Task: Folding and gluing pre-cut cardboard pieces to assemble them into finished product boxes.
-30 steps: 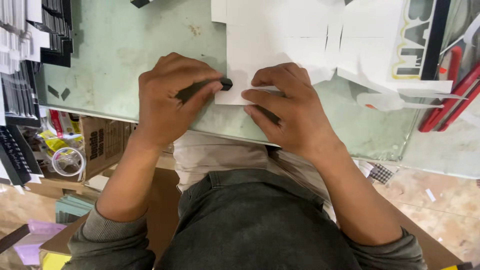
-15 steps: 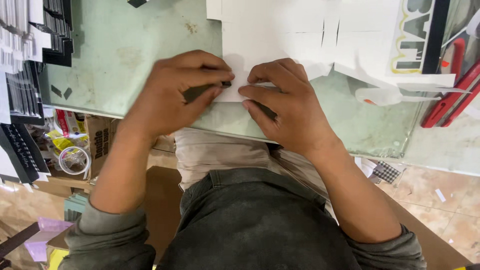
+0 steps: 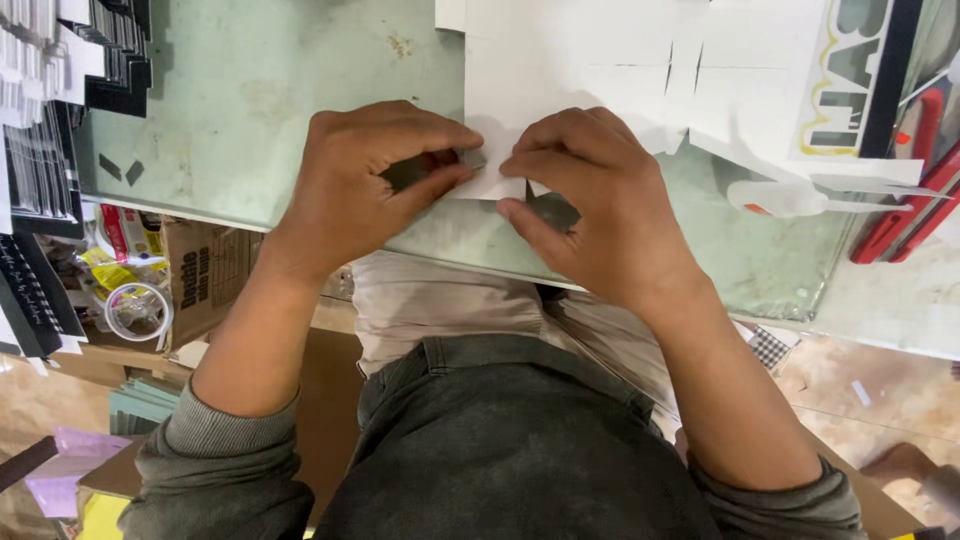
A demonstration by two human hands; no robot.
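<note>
My left hand [image 3: 365, 190] is closed around a short dark tool [image 3: 412, 170], whose tip meets the near edge of a white cut card sheet [image 3: 580, 60]. That sheet lies on the green glass table [image 3: 250, 100]. My right hand [image 3: 600, 205] pinches the same near edge of the sheet, fingers bent on top and thumb at the edge. The two hands almost touch at the fingertips. My fingers hide most of the tool.
A white glue bottle [image 3: 790, 197] lies on its side at the right, with red-handled tools [image 3: 900, 215] beyond it. Black and white strips [image 3: 45, 150] are stacked at the left edge. Below the table sit a tape roll [image 3: 135, 312] and a cardboard box [image 3: 205, 270].
My left hand has slid right with the tool, up to the card's edge. The gap between my hands has closed. My right hand stays on the card.
</note>
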